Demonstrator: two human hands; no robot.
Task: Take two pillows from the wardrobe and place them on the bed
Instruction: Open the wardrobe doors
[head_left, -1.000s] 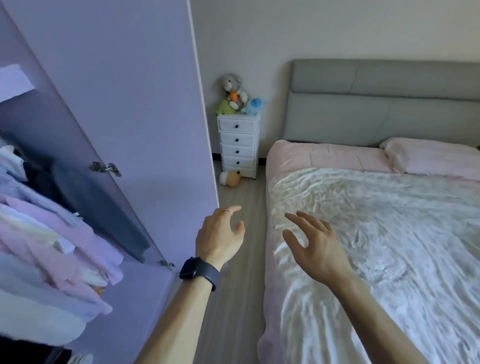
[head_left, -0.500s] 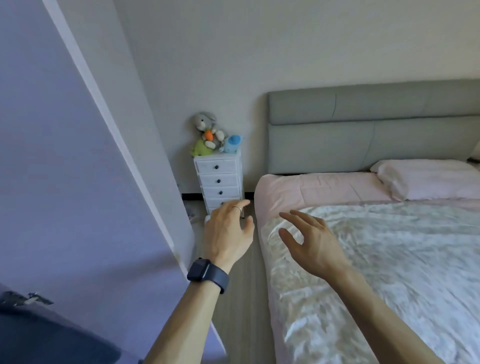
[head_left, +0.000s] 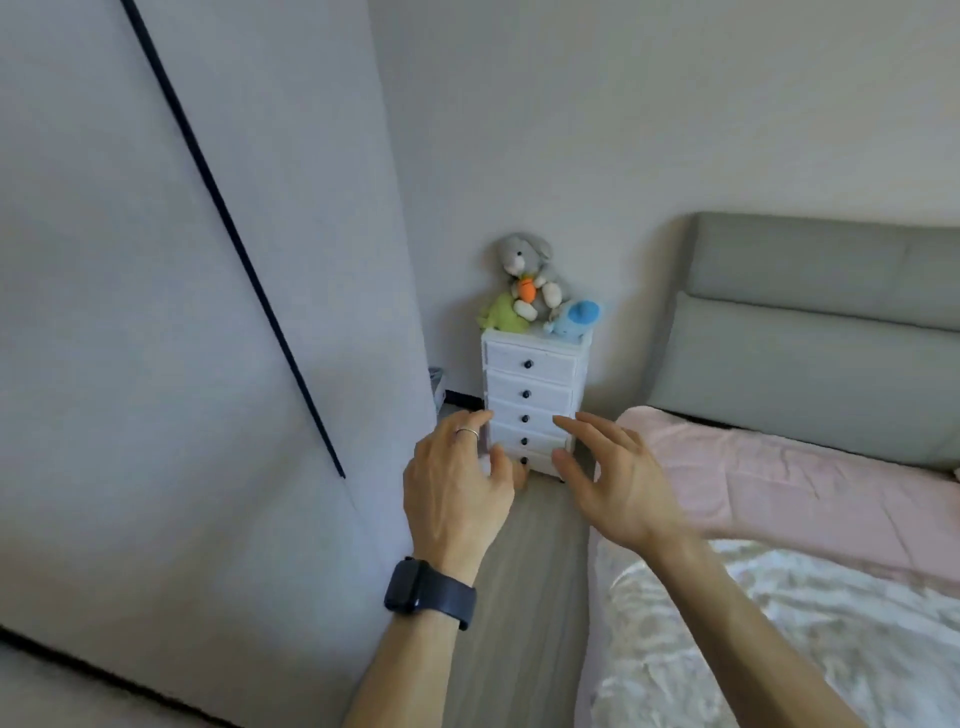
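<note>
Beside the bed, left hand and right hand fingers seemingly hover.

Soft daylight, mild motion blur, wide-angle bending at edges

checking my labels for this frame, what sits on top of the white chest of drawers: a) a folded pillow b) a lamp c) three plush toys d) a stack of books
C: a grey bunny plush holding an orange carrot, a green plush and a blue plush sit together on top of the white chest of drawers.
</note>
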